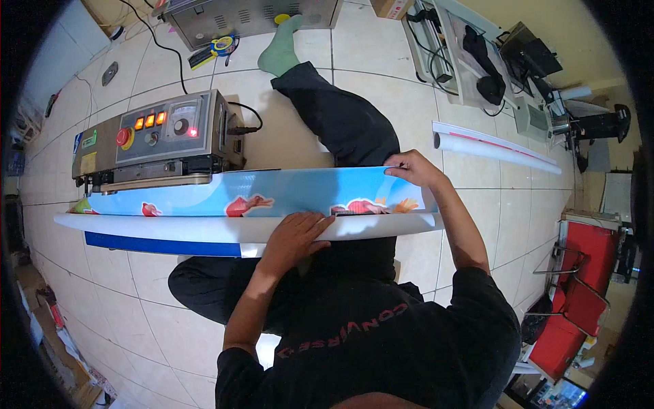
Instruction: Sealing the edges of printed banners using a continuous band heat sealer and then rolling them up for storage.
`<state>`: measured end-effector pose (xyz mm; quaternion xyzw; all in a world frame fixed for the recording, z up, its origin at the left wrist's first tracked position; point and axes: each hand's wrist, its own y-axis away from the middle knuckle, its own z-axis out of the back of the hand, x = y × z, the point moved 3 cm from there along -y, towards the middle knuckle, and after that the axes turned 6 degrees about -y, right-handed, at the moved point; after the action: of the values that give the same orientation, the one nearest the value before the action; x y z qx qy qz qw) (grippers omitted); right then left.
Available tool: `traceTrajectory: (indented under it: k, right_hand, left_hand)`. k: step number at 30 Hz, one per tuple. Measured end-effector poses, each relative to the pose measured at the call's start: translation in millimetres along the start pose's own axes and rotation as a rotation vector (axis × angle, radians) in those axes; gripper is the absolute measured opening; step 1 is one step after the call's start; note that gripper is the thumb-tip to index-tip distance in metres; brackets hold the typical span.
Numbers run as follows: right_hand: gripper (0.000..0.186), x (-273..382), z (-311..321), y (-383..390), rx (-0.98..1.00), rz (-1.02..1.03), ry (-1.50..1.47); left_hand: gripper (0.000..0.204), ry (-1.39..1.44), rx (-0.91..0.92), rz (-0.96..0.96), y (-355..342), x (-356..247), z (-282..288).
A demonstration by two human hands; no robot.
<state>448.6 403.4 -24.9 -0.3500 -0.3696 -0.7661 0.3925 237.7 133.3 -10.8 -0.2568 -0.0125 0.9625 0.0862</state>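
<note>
A light-blue printed sheet (293, 191) with red and orange pictures stretches across my lap, its lower part under a long white roll (170, 228). My left hand (296, 238) grips the roll near the middle, fingers over its top. My right hand (412, 167) pinches the sheet's top edge near its right end. The sheet's left part runs along the front of a steel machine (153, 133) with lit orange switches, a red knob and a dial. A dark-blue strip (163, 243) shows beneath the roll.
Rolls (497, 146) lie on the tiled floor at right, near a white-framed machine (443, 61). A red bench (579, 273) with metal tubing is at far right. A metal cabinet (245, 17) stands ahead, beside a tape measure (223, 46) and my outstretched leg in a green sock (279, 54).
</note>
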Motion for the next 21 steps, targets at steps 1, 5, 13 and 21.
traceTrajectory:
  k: [1,5,13,21]
  right_hand:
    - [0.019,-0.2,-0.3,-1.4,0.008,0.014,0.013]
    - [0.019,3.9,-0.2,-5.6,0.041,0.005,0.076]
    - [0.018,4.4,-1.7,-9.1,0.074,-0.037,0.032]
    - [0.017,5.7,-3.0,-10.0,0.037,0.021,0.046]
  left_hand:
    - [0.055,-0.010,-0.024,-0.010,1.1,1.7,2.2]
    - [0.055,-0.022,-0.076,-0.009,6.1,5.7,10.8]
    - [0.052,0.017,-0.108,0.022,18.0,17.5,22.6]
    - [0.047,0.045,-0.154,0.062,28.2,26.8,32.5]
